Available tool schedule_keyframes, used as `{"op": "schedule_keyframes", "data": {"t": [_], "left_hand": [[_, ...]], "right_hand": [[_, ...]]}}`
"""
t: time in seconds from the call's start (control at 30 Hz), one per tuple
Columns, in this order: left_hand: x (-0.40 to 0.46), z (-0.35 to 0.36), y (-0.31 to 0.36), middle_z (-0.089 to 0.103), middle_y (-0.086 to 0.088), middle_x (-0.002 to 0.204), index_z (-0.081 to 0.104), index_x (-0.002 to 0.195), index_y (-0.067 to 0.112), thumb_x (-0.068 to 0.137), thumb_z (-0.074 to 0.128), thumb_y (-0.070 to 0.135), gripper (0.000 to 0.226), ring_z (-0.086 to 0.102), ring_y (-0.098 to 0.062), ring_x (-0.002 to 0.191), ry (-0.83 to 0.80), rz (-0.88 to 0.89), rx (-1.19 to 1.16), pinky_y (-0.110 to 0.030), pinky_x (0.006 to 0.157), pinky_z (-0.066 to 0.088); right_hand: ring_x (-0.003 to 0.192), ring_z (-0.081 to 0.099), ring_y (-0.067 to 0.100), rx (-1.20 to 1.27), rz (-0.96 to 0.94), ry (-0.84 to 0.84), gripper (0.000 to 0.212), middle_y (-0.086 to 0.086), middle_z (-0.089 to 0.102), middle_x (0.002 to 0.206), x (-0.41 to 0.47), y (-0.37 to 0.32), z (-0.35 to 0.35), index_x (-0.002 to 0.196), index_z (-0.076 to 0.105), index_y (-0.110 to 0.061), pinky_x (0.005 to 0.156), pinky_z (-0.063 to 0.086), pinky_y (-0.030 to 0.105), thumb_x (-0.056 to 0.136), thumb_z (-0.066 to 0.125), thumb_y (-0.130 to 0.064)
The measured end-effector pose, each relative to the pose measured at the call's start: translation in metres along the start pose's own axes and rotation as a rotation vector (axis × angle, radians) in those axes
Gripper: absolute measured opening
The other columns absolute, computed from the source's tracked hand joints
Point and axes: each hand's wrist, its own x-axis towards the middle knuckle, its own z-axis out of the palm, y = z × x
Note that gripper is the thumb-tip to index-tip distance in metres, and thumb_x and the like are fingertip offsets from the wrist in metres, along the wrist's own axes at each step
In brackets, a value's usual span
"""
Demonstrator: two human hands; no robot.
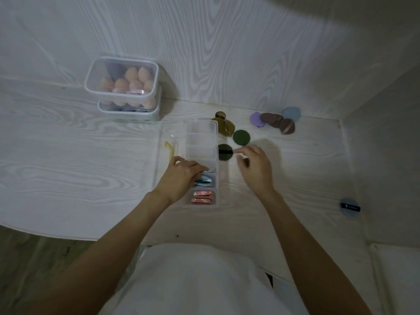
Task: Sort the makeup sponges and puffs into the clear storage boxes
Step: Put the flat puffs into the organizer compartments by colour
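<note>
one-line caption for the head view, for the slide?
Left hand presses blue puffs into the divided clear box while right hand pinches a dark green puff.

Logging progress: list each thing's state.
Divided box: open, far compartments empty.
Blue puffs: in box, left hand pressing them.
Pink puffs: in nearest compartment.
Dark green puff: on table, right hand pinching its strap.
Egg-sponge box: lidded, stacked.

Head-worn view, steeply downward, near over white tabletop (pixel 68 155).
</note>
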Motion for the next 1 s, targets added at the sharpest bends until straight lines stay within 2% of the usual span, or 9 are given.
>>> {"op": "schedule_keyframes", "data": {"t": [0.17, 0.27, 0.47, 0.53, 0.6, 0.73, 0.83, 0.93, 1.0], "left_hand": [[0.011, 0.007, 0.009, 0.072, 0.000, 0.092, 0.070, 0.101, 0.021, 0.066, 0.074, -0.005, 0.043, 0.067, -0.021, 0.078, 0.060, 0.031, 0.027, -0.041, 0.083, 0.044], [0.016, 0.011, 0.011, 0.072, 0.001, 0.094, 0.069, 0.101, 0.021, 0.066, 0.074, -0.005, 0.043, 0.066, -0.021, 0.078, 0.076, 0.027, 0.027, -0.038, 0.084, 0.043], [0.023, 0.011, 0.016, 0.071, -0.001, 0.095, 0.069, 0.102, 0.019, 0.069, 0.072, -0.003, 0.040, 0.066, -0.023, 0.077, 0.086, 0.017, 0.022, -0.037, 0.085, 0.044], [0.024, 0.010, 0.015, 0.071, 0.000, 0.095, 0.069, 0.103, 0.019, 0.078, 0.061, 0.005, 0.030, 0.066, -0.023, 0.078, 0.089, 0.011, 0.007, -0.034, 0.086, 0.041], [0.023, 0.010, 0.013, 0.071, 0.001, 0.096, 0.068, 0.104, 0.021, 0.083, 0.042, 0.020, 0.033, 0.066, -0.021, 0.080, 0.072, -0.009, -0.014, -0.032, 0.086, 0.036], [0.022, 0.011, 0.013, 0.071, 0.002, 0.094, 0.069, 0.105, 0.021, 0.084, 0.036, 0.026, 0.039, 0.066, -0.020, 0.079, 0.060, -0.012, -0.050, -0.032, 0.086, 0.037], [0.023, 0.009, 0.014, 0.071, 0.001, 0.093, 0.069, 0.104, 0.020, 0.084, 0.043, 0.020, 0.032, 0.066, -0.020, 0.079, 0.053, -0.015, -0.021, -0.036, 0.088, 0.042], [0.022, 0.009, 0.015, 0.072, -0.002, 0.092, 0.069, 0.103, 0.018, 0.081, 0.062, 0.006, 0.026, 0.067, -0.022, 0.080, 0.047, -0.024, -0.001, -0.038, 0.090, 0.043], [0.022, 0.007, 0.015, 0.072, -0.003, 0.093, 0.070, 0.102, 0.017, 0.080, 0.065, 0.005, 0.026, 0.067, -0.023, 0.081, 0.040, -0.019, 0.003, -0.040, 0.092, 0.042]], "right_hand": [[0.110, 0.052, 0.030, -0.241, 0.067, 0.084, 0.029, 0.013, 0.058, 0.120, 0.048, 0.081, -0.023, 0.115, 0.060, -0.010, 0.097, 0.041, 0.039, 0.087, 0.054, -0.004], [0.109, 0.050, 0.036, -0.142, 0.220, 0.123, 0.028, 0.019, 0.053, 0.122, 0.084, 0.114, -0.027, 0.115, 0.058, -0.006, 0.093, 0.041, 0.040, 0.087, 0.053, -0.007], [0.117, 0.047, 0.033, 0.064, 0.527, 0.195, 0.035, 0.023, 0.050, 0.126, 0.137, 0.143, -0.028, 0.120, 0.046, 0.003, 0.092, 0.035, 0.034, 0.088, 0.055, -0.010], [0.116, 0.047, 0.033, 0.053, 0.573, 0.185, 0.033, 0.022, 0.052, 0.125, 0.144, 0.148, -0.025, 0.116, 0.046, 0.002, 0.090, 0.035, 0.036, 0.088, 0.057, -0.011], [0.115, 0.048, 0.032, 0.020, 0.591, 0.183, 0.032, 0.020, 0.054, 0.123, 0.147, 0.150, -0.024, 0.114, 0.048, 0.001, 0.090, 0.035, 0.034, 0.086, 0.059, -0.008], [0.104, 0.054, 0.032, 0.041, 0.477, 0.306, 0.022, 0.018, 0.062, 0.108, 0.134, 0.133, -0.030, 0.102, 0.053, 0.000, 0.083, 0.040, 0.034, 0.081, 0.058, 0.001], [0.093, 0.056, 0.029, 0.149, 0.334, 0.369, 0.023, 0.006, 0.063, 0.098, 0.102, 0.099, -0.035, 0.100, 0.056, -0.006, 0.078, 0.045, 0.036, 0.079, 0.060, 0.000], [0.080, 0.058, 0.020, 0.361, 0.193, 0.269, 0.017, -0.009, 0.059, 0.088, 0.054, 0.055, -0.031, 0.098, 0.060, -0.013, 0.069, 0.054, 0.037, 0.082, 0.063, -0.007], [0.078, 0.057, 0.014, 0.388, 0.115, 0.182, 0.014, -0.002, 0.063, 0.089, 0.022, 0.027, -0.025, 0.095, 0.062, -0.010, 0.069, 0.050, 0.023, 0.082, 0.065, -0.006]]}}
